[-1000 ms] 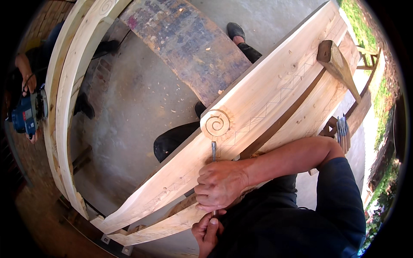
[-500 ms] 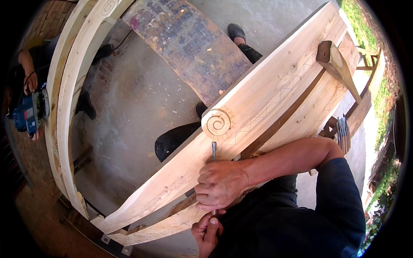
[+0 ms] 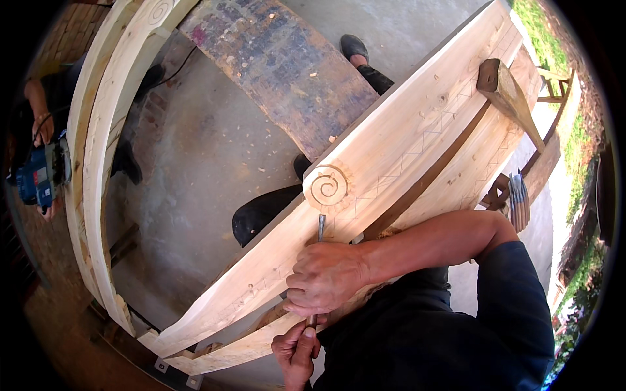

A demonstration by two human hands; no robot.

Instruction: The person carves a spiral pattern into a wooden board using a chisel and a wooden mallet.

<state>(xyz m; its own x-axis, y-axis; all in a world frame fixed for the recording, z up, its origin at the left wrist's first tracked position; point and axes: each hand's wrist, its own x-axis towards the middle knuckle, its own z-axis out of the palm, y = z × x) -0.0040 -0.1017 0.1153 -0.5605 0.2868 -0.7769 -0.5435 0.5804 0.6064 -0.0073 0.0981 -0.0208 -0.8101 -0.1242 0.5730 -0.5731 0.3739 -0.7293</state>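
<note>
My right hand (image 3: 326, 277) is wrapped around the shank and upper handle of a carving gouge (image 3: 321, 228). Below it, my left hand (image 3: 298, 348) grips the lower end of the wooden handle, with the thumb lying along it. The gouge's metal tip meets the pale curved timber (image 3: 398, 146) just under a carved spiral (image 3: 328, 186), which has small notches cut around its rim. A pencilled zigzag runs along this timber on both sides of the spiral. Most of the handle is hidden by my right fist.
A wooden mallet (image 3: 499, 85) lies across the timbers at the right, near a bundle of chisels (image 3: 518, 205). A second curved timber (image 3: 450, 173) runs alongside. A stained plank (image 3: 280, 72) stands beyond. At the left, another person holds a blue power tool (image 3: 38, 179) against curved timbers (image 3: 101, 143).
Both hands have shifted slightly left, tilting the gouge's handle that way, while its tip stays under the spiral. The whole view has moved a little.
</note>
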